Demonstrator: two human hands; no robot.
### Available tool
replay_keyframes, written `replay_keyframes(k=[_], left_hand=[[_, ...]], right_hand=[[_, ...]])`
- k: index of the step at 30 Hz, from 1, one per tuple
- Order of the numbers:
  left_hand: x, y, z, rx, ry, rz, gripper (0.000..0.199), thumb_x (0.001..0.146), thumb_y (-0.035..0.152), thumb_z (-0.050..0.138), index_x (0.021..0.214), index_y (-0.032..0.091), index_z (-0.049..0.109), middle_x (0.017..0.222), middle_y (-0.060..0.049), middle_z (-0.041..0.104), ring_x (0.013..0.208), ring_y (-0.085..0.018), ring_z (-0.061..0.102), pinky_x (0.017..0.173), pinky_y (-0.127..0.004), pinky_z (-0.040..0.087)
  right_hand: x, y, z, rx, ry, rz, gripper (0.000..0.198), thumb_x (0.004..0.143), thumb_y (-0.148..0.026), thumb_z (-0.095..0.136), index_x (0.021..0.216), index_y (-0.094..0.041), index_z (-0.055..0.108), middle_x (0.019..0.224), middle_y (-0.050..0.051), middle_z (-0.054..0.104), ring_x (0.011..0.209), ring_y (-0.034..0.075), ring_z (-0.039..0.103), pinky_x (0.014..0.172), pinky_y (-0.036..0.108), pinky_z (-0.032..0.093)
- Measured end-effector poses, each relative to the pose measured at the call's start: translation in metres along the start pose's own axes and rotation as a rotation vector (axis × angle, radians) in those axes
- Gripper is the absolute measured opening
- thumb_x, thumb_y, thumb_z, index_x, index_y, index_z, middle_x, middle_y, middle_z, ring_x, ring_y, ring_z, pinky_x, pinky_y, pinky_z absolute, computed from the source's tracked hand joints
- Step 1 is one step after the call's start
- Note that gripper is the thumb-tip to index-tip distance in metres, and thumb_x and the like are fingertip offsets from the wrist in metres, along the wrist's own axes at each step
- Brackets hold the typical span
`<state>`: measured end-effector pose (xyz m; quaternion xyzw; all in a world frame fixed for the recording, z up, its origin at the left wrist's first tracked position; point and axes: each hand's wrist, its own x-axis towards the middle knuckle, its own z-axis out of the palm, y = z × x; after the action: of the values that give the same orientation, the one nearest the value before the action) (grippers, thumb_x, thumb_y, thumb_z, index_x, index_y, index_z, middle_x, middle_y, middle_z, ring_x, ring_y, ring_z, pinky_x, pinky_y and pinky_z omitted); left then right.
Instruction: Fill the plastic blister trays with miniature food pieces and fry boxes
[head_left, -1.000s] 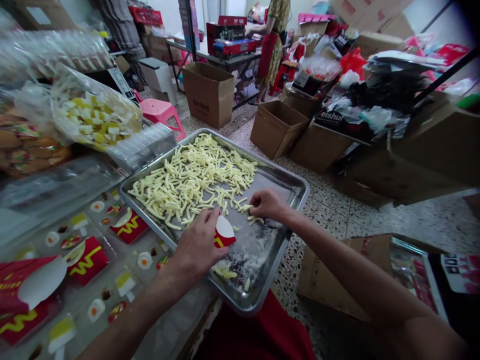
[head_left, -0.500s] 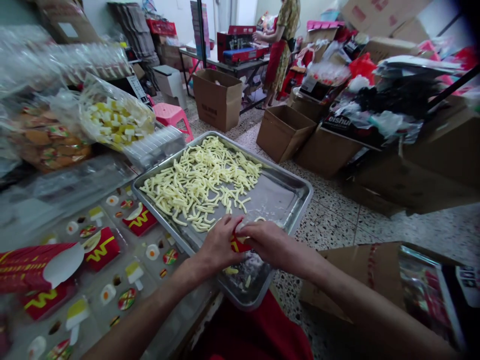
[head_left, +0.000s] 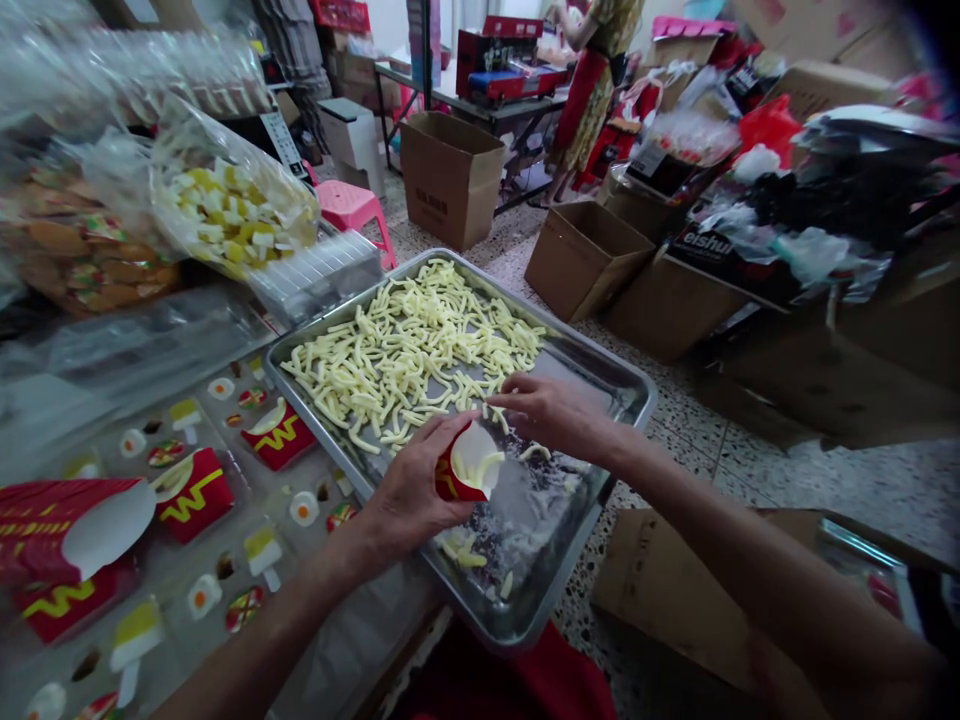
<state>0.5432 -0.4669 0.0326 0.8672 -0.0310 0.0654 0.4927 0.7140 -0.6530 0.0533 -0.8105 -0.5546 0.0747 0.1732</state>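
Note:
My left hand [head_left: 424, 480] is wrapped round a small red fries carton [head_left: 456, 472], its white mouth tilted up toward me with a few pale fries [head_left: 480, 468] inside. Over the middle of the metal tray [head_left: 634, 395], my right hand [head_left: 551, 418] has its fingers stretched toward the near edge of a heap of pale yellow imitation fries [head_left: 420, 345]. Nothing plainly shows in its grasp. One loose fry [head_left: 535, 453] lies just below that hand. White powder and several short pieces are scattered on the tray's near part.
Left of the tray, clear plastic moulds hold small food pieces and red fries packs [head_left: 279, 436]. A stack of red cartons [head_left: 71, 530] lies on them. Behind are a bag of yellow-and-white pieces [head_left: 236, 215], a pink stool [head_left: 352, 205] and cardboard boxes [head_left: 450, 180]. A person [head_left: 592, 90] stands farther back.
My right hand has left the carton and moved up and right toward the heap. The carton, still in my left hand, now shows its open mouth. The view has shifted slightly.

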Motion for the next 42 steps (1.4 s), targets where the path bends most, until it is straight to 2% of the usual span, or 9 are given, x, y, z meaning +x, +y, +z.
replay_keyframes(k=[4, 8, 12, 16, 20, 26, 34, 37, 42], left_hand=[[-0.008, 0.000, -0.011, 0.050, 0.026, -0.040, 0.086, 0.066, 0.008, 0.073, 0.146, 0.022, 0.047, 0.144, -0.009, 0.054, 0.136, -0.027, 0.050, 0.118, -0.043, 0.039], [-0.016, -0.003, -0.022, 0.088, 0.025, -0.053, 0.085, 0.069, 0.010, 0.074, 0.148, 0.024, 0.046, 0.147, -0.007, 0.052, 0.137, -0.026, 0.049, 0.119, -0.041, 0.038], [-0.022, -0.006, -0.026, 0.116, 0.014, -0.073, 0.085, 0.070, 0.014, 0.074, 0.149, 0.024, 0.045, 0.145, -0.007, 0.054, 0.136, -0.026, 0.050, 0.118, -0.042, 0.040], [-0.022, -0.006, -0.024, 0.115, 0.030, -0.094, 0.084, 0.070, 0.015, 0.074, 0.148, 0.024, 0.046, 0.145, -0.008, 0.054, 0.134, -0.027, 0.052, 0.116, -0.042, 0.041], [-0.015, -0.005, -0.024, 0.123, 0.067, -0.100, 0.085, 0.068, 0.016, 0.075, 0.148, 0.022, 0.047, 0.142, -0.007, 0.055, 0.131, -0.026, 0.054, 0.114, -0.040, 0.043], [-0.009, -0.009, -0.032, 0.133, 0.066, -0.084, 0.088, 0.066, 0.017, 0.075, 0.149, 0.023, 0.046, 0.141, -0.007, 0.056, 0.129, -0.026, 0.055, 0.113, -0.040, 0.045], [-0.010, -0.014, -0.031, 0.133, 0.012, -0.067, 0.089, 0.063, 0.016, 0.073, 0.148, 0.021, 0.046, 0.137, -0.009, 0.057, 0.123, -0.028, 0.058, 0.106, -0.041, 0.050], [-0.012, -0.007, -0.028, 0.155, -0.015, -0.072, 0.089, 0.062, 0.016, 0.073, 0.147, 0.020, 0.048, 0.135, -0.009, 0.058, 0.121, -0.028, 0.059, 0.104, -0.040, 0.051], [-0.013, 0.010, -0.017, 0.279, -0.034, -0.216, 0.087, 0.063, 0.024, 0.076, 0.146, 0.018, 0.049, 0.133, -0.011, 0.059, 0.117, -0.030, 0.061, 0.101, -0.042, 0.052]], right_hand=[[0.020, 0.005, 0.005, -0.249, -0.239, -0.126, 0.030, 0.084, -0.001, 0.063, 0.101, -0.023, 0.073, 0.095, 0.006, 0.067, 0.080, 0.018, 0.057, 0.078, 0.031, 0.042], [0.016, 0.004, 0.013, -0.259, -0.254, -0.157, 0.018, 0.089, -0.005, 0.062, 0.079, -0.020, 0.066, 0.085, 0.005, 0.064, 0.074, 0.018, 0.054, 0.075, 0.032, 0.040], [-0.004, 0.008, 0.022, -0.252, -0.145, -0.104, 0.013, 0.084, -0.008, 0.068, 0.076, -0.019, 0.066, 0.087, 0.006, 0.064, 0.081, 0.020, 0.055, 0.073, 0.032, 0.041], [-0.016, 0.017, 0.023, -0.024, 0.139, 0.084, 0.014, 0.072, -0.008, 0.075, 0.075, -0.021, 0.071, 0.102, 0.006, 0.069, 0.093, 0.021, 0.061, 0.078, 0.031, 0.046], [0.002, 0.015, 0.018, -0.007, 0.351, 0.278, 0.011, 0.072, -0.011, 0.074, 0.072, -0.021, 0.070, 0.083, 0.003, 0.072, 0.083, 0.021, 0.062, 0.076, 0.032, 0.047], [0.048, -0.002, 0.023, -0.223, 0.159, 0.460, 0.004, 0.075, -0.020, 0.075, 0.079, -0.020, 0.076, 0.075, 0.008, 0.070, 0.071, 0.023, 0.061, 0.061, 0.031, 0.038], [0.065, 0.004, 0.043, -0.354, 0.056, 0.464, 0.008, 0.072, -0.013, 0.070, 0.077, -0.018, 0.074, 0.076, 0.011, 0.071, 0.073, 0.024, 0.063, 0.059, 0.031, 0.035], [0.063, 0.013, 0.039, -0.048, 0.158, 0.551, 0.006, 0.066, -0.014, 0.071, 0.070, -0.019, 0.069, 0.067, 0.004, 0.066, 0.065, 0.019, 0.058, 0.058, 0.028, 0.036], [0.033, 0.015, 0.007, 1.009, 0.411, 0.717, 0.028, 0.056, -0.028, 0.081, 0.060, -0.019, 0.055, 0.056, -0.005, 0.052, 0.050, 0.008, 0.040, 0.048, 0.022, 0.032]])
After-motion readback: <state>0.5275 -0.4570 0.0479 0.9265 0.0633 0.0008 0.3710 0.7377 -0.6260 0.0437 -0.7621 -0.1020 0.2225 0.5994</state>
